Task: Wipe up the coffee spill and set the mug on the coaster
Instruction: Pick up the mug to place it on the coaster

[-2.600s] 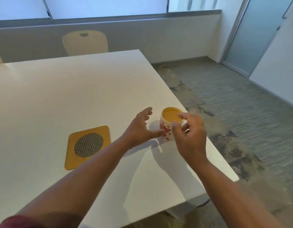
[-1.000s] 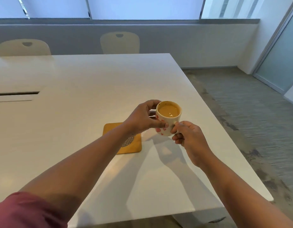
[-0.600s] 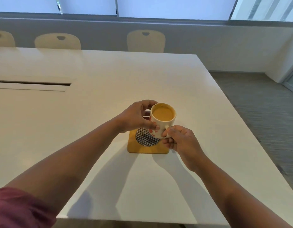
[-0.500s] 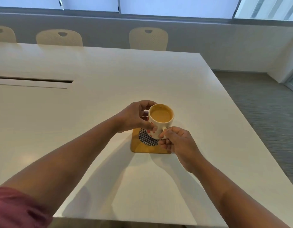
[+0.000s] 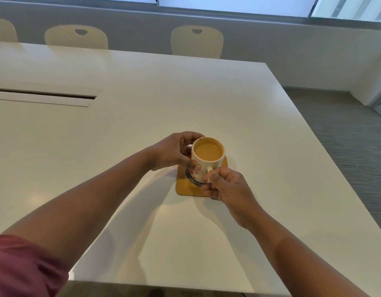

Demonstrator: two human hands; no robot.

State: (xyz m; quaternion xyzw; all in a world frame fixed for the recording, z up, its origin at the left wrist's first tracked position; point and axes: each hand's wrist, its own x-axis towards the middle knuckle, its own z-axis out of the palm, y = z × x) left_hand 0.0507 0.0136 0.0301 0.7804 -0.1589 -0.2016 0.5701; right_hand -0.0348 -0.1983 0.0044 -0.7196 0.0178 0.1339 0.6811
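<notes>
A white mug (image 5: 207, 162) with red marks, full of milky coffee, is over the dark round centre of a square wooden coaster (image 5: 184, 186) on the white table (image 5: 142, 108). Whether its base touches the coaster I cannot tell. My left hand (image 5: 174, 152) wraps the mug's left side. My right hand (image 5: 227, 186) pinches the handle at the near side. Most of the coaster is hidden by mug and hands. No spill and no cloth show in this view.
A long cable slot (image 5: 44, 96) is set in the table at the left. Three cream chairs (image 5: 197, 41) stand along the far edge below the windows. The table's right edge drops to grey carpet (image 5: 345, 136).
Both hands took hold of the mug near the table's right edge and carried it left; it is lower now and centred over the coaster. My view has shifted left.
</notes>
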